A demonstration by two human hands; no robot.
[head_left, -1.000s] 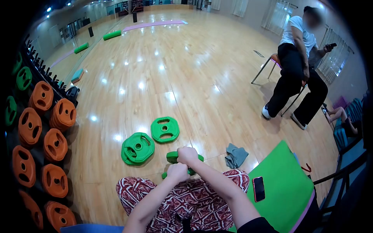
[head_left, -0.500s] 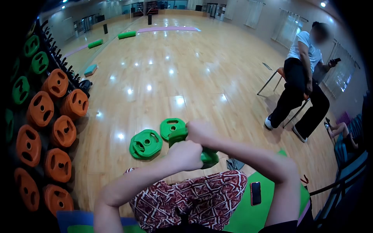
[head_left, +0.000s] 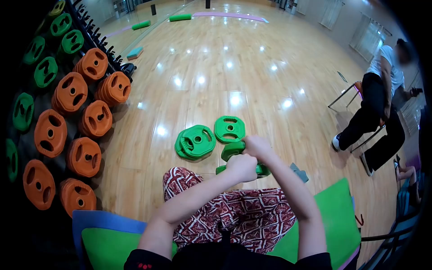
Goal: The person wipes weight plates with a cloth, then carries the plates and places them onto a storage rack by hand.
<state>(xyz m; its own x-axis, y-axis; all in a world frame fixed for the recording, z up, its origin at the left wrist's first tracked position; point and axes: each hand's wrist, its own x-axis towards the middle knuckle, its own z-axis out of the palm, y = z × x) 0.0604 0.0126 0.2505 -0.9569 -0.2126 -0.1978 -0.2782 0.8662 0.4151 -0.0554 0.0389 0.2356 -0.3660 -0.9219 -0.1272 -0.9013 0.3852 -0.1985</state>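
My left hand [head_left: 243, 167] and my right hand [head_left: 257, 147] are close together in front of my knees, fingers closed. Both grip green dumbbells [head_left: 233, 149], whose rounded ends show to the left of and below my fists. The handles are hidden by my fingers, so I cannot tell for certain whether there is one or two. Just beyond my hands, a stacked pair of green weight plates [head_left: 196, 140] lies on the floor, with another green weight plate [head_left: 229, 129] at its right. My legs, in red patterned trousers [head_left: 252, 211], are folded beneath my arms.
At the left, a rack bears orange weight plates [head_left: 50, 133] and green ones [head_left: 46, 72]. Under me is a green mat [head_left: 333, 211]. A grey cloth [head_left: 299, 172] lies right of my hands. A person [head_left: 382, 90] sits on a chair at the right.
My hands have drawn in nearer my body, still gripping the dumbbells. The view has tilted down and turned left, so the floor plates sit higher and further right.
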